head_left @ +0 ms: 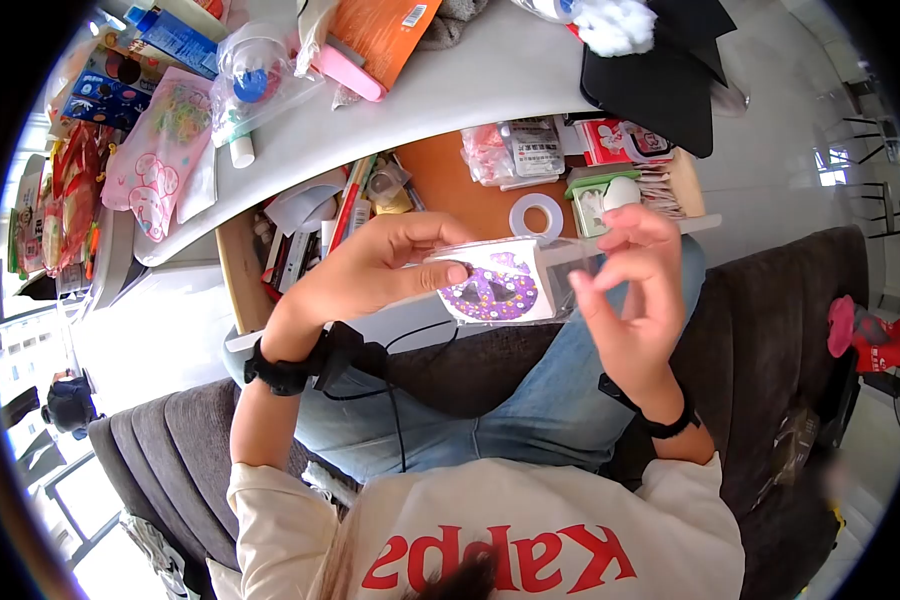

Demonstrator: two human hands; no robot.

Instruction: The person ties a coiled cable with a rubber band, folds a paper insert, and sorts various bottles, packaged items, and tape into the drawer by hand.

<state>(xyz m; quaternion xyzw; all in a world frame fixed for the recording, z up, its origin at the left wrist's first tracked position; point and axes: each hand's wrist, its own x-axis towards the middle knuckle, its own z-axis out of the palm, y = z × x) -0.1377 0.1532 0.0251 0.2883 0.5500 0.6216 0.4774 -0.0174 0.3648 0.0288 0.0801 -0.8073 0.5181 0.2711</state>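
A clear plastic packet (555,270) is held up above the open drawer and my lap. Inside it lies a white card with a purple, flower-patterned shape (490,293) that has dark triangular marks. My left hand (390,265) grips the packet's left end, thumb across the front and fingers behind. At the other end, my right hand (635,290) has thumb and index finger at the loose clear edge, apparently pinching it. The rest of its fingers are curled.
An open drawer (435,165) holds a roll of white tape (536,216), packets, pens and a green-edged box (588,205). On the grey table (370,125) lie an orange envelope (385,35), plastic bags and a black sheet (650,95). A black cable (398,420) hangs near my left wrist.
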